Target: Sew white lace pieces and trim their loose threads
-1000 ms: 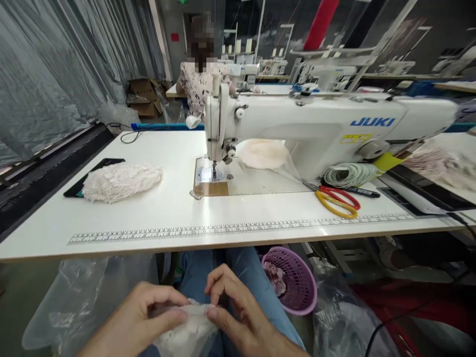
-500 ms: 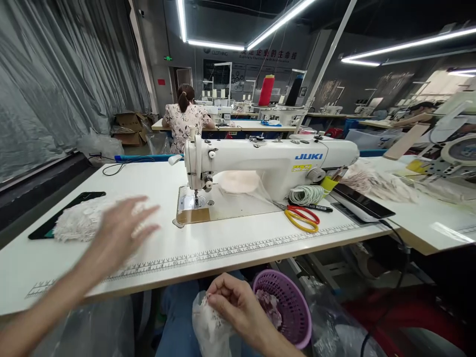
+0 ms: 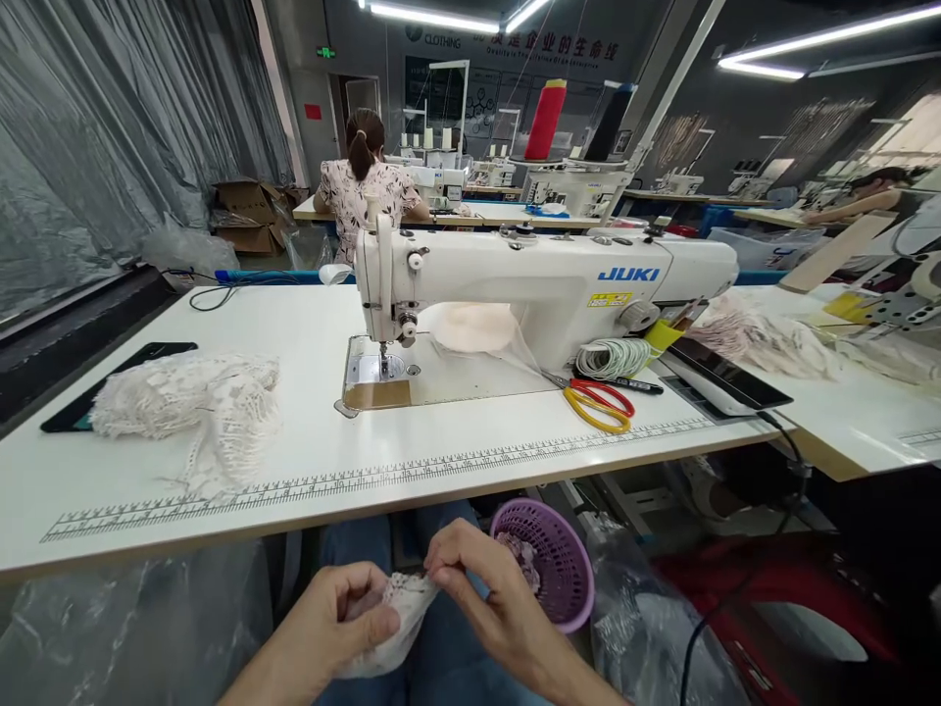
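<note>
Both hands are low down, below the front edge of the worktop (image 3: pixel 456 456) and over the person's blue jeans (image 3: pixel 364 539). The left hand (image 3: pixel 345 616) and the right hand (image 3: pixel 489 598) are close together, and each one pinches a small white lace piece (image 3: pixel 403 610) between finger and thumb. A purple basket (image 3: pixel 563 569) with scraps in it sits just right of the right hand. Up on the worktop stands a white sewing machine (image 3: pixel 544 284). A pile of white lace (image 3: pixel 195 404) lies to its left. Scissors (image 3: pixel 599 404) with red and yellow handles lie in front of it, near a coil of pale cord (image 3: pixel 610 358). Another person (image 3: pixel 364 191) sits far behind, back turned
</note>
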A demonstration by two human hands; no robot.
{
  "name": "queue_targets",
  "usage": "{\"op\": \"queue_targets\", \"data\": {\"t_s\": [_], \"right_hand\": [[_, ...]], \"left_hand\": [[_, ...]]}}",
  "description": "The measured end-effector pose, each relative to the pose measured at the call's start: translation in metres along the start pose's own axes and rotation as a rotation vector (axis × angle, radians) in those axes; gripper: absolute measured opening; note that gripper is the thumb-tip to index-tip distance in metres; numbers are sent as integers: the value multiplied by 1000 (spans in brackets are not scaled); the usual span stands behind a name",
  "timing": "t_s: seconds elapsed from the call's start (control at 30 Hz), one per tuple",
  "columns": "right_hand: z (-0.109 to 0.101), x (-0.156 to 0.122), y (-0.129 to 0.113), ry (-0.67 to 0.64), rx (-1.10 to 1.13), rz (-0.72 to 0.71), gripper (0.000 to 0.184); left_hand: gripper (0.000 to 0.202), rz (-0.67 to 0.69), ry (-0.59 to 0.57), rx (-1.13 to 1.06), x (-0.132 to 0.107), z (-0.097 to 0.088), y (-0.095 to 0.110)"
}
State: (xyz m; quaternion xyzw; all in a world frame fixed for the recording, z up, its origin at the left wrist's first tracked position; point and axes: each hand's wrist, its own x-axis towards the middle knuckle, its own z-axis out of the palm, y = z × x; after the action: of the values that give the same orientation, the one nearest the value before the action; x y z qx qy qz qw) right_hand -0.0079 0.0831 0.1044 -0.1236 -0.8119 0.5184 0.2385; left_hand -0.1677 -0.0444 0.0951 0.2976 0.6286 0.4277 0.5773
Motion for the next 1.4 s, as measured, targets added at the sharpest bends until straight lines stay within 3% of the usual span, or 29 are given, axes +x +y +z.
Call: {"op": "queue_targets", "data": {"t_s": [0.17,0.23,0.43,0.53,0.6,0.8,0.93,1.13,1.3,1.4], "right_hand": [[-1,4,-5,-130,-75,-49,20],[2,7,-5,-178,-128,-57,14],[8,6,-1,-136,-164,-32,11],[7,7,-1,-207,-181,-16,20],[7,8,0,-233,-182,-15,14],[11,9,-1,-134,-102,-40,7],[14,10,1,-232,-127,-74,13],[17,3,3,-266,-186,-64,10],[10,-10,-2,-467,-165,-95,9],[9,-11,-7,-385,-121,-43,12]], "left_hand": [[55,19,-40,83,-3,6,1],[56,14,-53,84,-6,7,2],[53,-2,-15,61,-9,6,-2],[54,-9,-23,67,-10,7,-2],[56,-9,-33,69,-10,7,-2],[58,-27,-28,-12,-12,5,-7],[57,-45,-9,-9,-12,4,-11],[58,-53,9,-74,-13,1,-16],[52,-55,67,-80,-15,4,-16],[47,1,102,24,-15,8,-15]]}}
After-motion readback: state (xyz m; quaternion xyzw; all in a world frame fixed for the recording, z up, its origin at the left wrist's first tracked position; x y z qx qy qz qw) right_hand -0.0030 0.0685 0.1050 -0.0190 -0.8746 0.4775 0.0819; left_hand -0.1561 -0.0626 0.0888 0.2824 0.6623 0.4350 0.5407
